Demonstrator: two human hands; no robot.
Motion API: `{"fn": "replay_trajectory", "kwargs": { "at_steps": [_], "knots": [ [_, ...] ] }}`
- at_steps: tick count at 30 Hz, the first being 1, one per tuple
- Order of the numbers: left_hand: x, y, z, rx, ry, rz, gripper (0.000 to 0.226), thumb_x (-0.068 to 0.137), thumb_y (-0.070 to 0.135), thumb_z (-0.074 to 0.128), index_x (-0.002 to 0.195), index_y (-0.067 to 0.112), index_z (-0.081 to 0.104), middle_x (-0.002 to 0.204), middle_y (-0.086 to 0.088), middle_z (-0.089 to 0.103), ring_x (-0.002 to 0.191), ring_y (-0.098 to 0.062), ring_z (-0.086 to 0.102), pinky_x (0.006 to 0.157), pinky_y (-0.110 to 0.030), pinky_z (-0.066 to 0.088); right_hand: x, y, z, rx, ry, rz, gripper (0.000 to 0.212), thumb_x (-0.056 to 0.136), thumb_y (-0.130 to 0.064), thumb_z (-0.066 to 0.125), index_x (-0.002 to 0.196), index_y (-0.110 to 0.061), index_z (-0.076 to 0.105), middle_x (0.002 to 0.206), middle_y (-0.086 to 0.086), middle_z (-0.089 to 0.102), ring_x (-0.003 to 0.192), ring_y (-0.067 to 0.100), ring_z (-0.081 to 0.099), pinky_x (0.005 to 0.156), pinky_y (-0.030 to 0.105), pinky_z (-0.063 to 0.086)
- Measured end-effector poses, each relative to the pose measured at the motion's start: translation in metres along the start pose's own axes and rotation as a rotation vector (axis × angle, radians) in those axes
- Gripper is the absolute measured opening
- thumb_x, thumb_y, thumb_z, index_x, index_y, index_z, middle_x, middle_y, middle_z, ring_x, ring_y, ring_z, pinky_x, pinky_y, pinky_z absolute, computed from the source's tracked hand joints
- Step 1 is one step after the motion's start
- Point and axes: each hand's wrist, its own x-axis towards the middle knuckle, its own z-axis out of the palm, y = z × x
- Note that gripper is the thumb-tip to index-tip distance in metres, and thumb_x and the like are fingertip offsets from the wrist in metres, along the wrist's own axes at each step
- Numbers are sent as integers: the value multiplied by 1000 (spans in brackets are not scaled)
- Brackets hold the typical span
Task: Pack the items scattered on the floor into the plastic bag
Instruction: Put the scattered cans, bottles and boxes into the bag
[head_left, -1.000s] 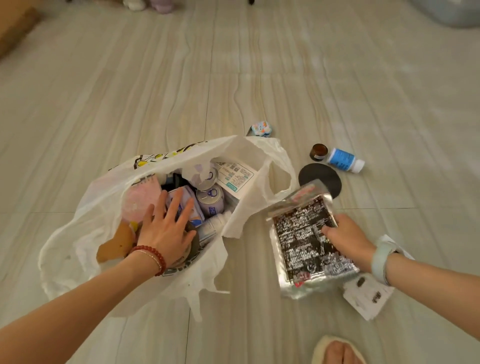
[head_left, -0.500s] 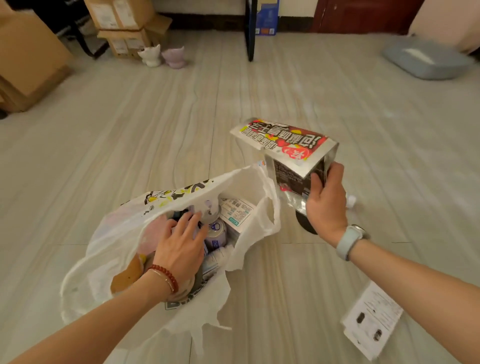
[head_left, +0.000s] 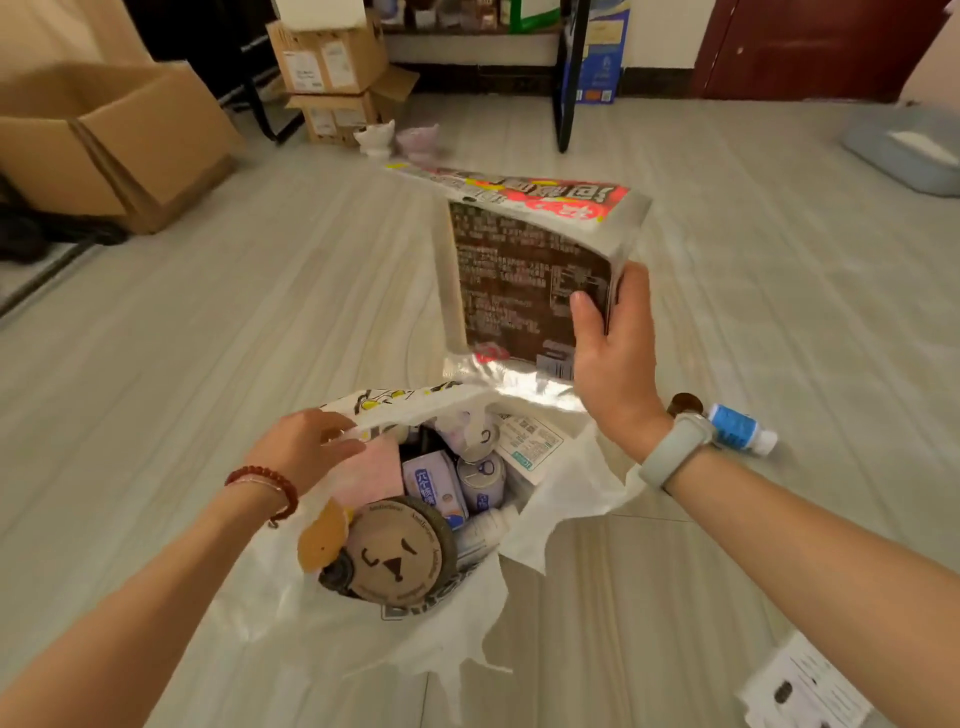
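Leaflet (head_left: 810, 691): lying on the floor at the near right, not yet packed; best left for a later pass.
Round box (head_left: 400, 556): sitting high in the near part of the plastic bag (head_left: 566, 493), beside small cartons and bottles; likely to block anything dropped from the near side.
Left hand (head_left: 306, 447): pinching the bag's far-left rim between thumb and fingers. Better to lift and pull that rim outward, so the mouth gapes wide.
Right hand (head_left: 613, 358): gripping the foil packet (head_left: 524, 280) at its lower right edge, thumb on the printed back, fingers hidden behind it.
Packet position: held upright just above the bag's far rim, bottom seam close to or touching the plastic; cannot tell which.
Next move, by judgement: slide in edge-first along the far wall, where a gap shows, rather than flat on top.
Risk: thin plastic, already ragged at the near edge; no forcing.
Small bottle (head_left: 737, 428): on the floor past the right wrist, beside a brown jar (head_left: 684, 402); both yet to go in.
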Motion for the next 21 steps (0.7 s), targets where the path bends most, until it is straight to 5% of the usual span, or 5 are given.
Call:
{"fn": "replay_trajectory", "kwargs": {
  "at_steps": [3, 6, 9, 16, 21],
  "knots": [
    [3, -16, -20, -143, -24, -86, 22, 81, 28, 65, 94, 12, 69, 81, -2, 63, 71, -16, 53, 59, -23, 38, -25, 14, 13, 60, -352, 208, 14, 93, -7, 44, 92, -21, 42, 86, -12, 52, 79, -3, 53, 77, 21, 47],
    [5, -29, -33, -344, 61, -200, 14, 82, 28, 64, 85, 15, 69, 69, 1, 59, 63, -15, 51, 59, -24, 39, -53, 33, 21, 22, -640, 359, 25, 92, -10, 46, 88, -35, 45, 86, -16, 56, 80, -6, 55, 75, 19, 44],
    [8, -31, -38, -444, 130, -244, 9, 82, 27, 64, 81, 19, 67, 68, 2, 59, 59, -11, 51, 53, -21, 38, -67, 43, 36, -165, -830, 440, 14, 90, -16, 50, 101, -25, 53, 96, -8, 62, 91, 8, 59, 78, 24, 45],
    [19, -24, -38, -489, 272, -262, 8, 81, 28, 65, 80, 20, 66, 71, 2, 60, 60, -8, 51, 55, -21, 40, -95, 26, 124, -137, -528, 572, 11, 90, -18, 52, 97, -9, 55, 85, 5, 61, 77, 20, 56, 71, 33, 42],
    [22, -23, -32, -363, 309, -228, 19, 81, 27, 65, 94, 13, 69, 79, -4, 62, 70, -16, 54, 68, -27, 41, -108, 40, 137, -639, -715, 280, 41, 96, -30, 38, 128, -6, 35, 113, 15, 54, 100, 36, 54, 67, 36, 36]
  ]
}}
